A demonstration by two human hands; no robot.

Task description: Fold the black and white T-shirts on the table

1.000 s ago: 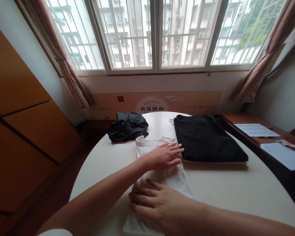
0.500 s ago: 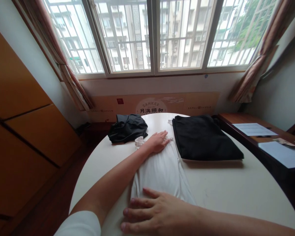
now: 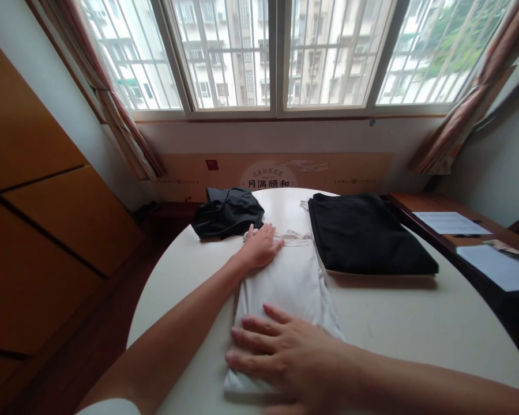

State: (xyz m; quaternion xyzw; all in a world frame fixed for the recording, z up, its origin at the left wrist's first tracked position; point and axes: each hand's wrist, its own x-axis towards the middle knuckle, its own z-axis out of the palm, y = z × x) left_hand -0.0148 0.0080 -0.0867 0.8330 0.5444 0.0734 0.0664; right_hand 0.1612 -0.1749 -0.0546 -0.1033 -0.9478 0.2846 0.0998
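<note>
A white garment with thin straps (image 3: 288, 276) lies folded lengthwise into a long strip on the round white table. My left hand (image 3: 262, 246) rests flat on its far end, near the straps, fingers spread. Across the near end lies my right hand (image 3: 281, 351), palm down with its fingers apart, covering part of the cloth. Both hands are open and grip nothing. Just beyond my left hand is a crumpled black garment (image 3: 227, 213). To the right of the white garment sits a neatly folded black cloth (image 3: 367, 236).
The round white table (image 3: 393, 328) fills the front. A wooden desk (image 3: 432, 202) with paper sheets (image 3: 452, 223) stands at the right. Wooden cabinets (image 3: 38, 242) line the left, and a barred window with tied curtains (image 3: 121, 132) is behind.
My left hand has slid left across the garment's far end, uncovering the straps. My right hand has shifted slightly away from me and right. The view has tilted down a little.
</note>
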